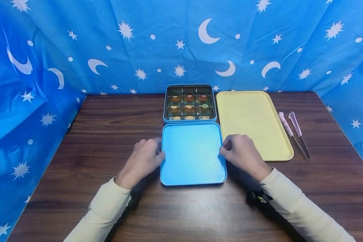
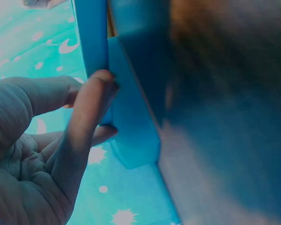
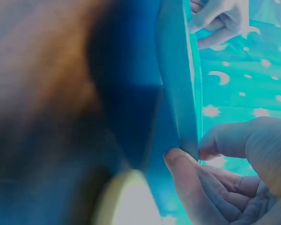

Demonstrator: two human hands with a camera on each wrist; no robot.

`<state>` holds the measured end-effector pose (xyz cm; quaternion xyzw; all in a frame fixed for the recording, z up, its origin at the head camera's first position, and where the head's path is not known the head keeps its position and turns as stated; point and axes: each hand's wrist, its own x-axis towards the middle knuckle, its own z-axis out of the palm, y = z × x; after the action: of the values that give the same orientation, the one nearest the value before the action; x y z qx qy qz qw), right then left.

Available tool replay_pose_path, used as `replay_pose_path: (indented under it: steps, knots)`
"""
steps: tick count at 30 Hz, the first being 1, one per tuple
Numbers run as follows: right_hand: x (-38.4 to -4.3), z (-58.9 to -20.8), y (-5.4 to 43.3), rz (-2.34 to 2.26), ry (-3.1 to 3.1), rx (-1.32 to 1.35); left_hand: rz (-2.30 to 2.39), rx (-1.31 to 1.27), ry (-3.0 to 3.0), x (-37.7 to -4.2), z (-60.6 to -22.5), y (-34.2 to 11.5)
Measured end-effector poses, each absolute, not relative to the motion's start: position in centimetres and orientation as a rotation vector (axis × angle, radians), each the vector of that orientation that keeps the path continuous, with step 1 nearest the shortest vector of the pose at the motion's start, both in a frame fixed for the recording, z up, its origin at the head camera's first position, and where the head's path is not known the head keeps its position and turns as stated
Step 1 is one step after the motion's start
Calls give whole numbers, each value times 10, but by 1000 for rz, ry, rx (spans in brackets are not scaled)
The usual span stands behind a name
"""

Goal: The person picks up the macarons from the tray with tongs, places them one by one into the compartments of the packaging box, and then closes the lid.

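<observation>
A light blue, square tin lid (image 1: 193, 154) lies flat side up between my two hands, just in front of the open tin. My left hand (image 1: 143, 156) pinches its left edge between thumb and fingers. On the opposite edge, my right hand (image 1: 242, 153) grips the lid the same way. The blue tin (image 1: 189, 121) has a divided insert with small round pieces topped in yellow, pink and green. Both wrist views show fingertips at the lid's rim, with the tin's blue wall (image 2: 131, 126) beyond it in the left wrist view.
Right of the tin lies a pale yellow tray (image 1: 251, 126), close to the right hand. Farther right are tongs (image 1: 296, 134) with pale purple handles. The dark wooden table (image 1: 115, 117) ends at a blue curtain (image 1: 169, 43) with moons and stars.
</observation>
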<state>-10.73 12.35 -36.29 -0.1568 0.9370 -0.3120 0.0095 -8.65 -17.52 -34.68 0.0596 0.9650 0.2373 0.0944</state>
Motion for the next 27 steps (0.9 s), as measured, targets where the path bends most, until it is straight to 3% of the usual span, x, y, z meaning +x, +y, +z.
replay_pose_path:
  steps: [11, 27]
  knots:
    - [-116, -320, 129, -1140, 3174, -542, 815, 356, 3195, -88, -313, -159]
    - [-140, -297, 123, -1412, 3388, -483, 968, 412, 3336, -107, -295, -144]
